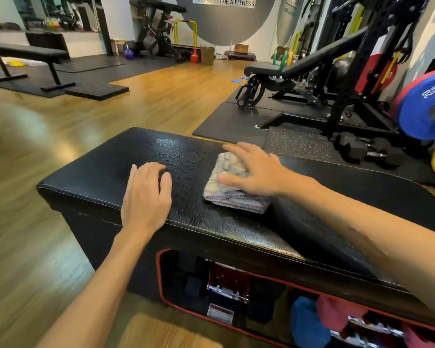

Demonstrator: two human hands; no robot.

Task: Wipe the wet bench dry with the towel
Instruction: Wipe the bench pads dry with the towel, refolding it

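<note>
Towel (232, 187): folded, lay flat at centre frame on the bench (91, 182). Right hand (255, 169): grip spread wide, palm pressing the towel, not clutching it. Left hand (146, 194): flat, empty. Beaded water (176, 156) lay just left of the towel, between both hands.

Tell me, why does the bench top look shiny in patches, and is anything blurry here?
Head view: ceiling light glares off water beads on the bench beside the towel; the wooden floor at left smears with motion blur; the wide lens bends the edges.
</note>
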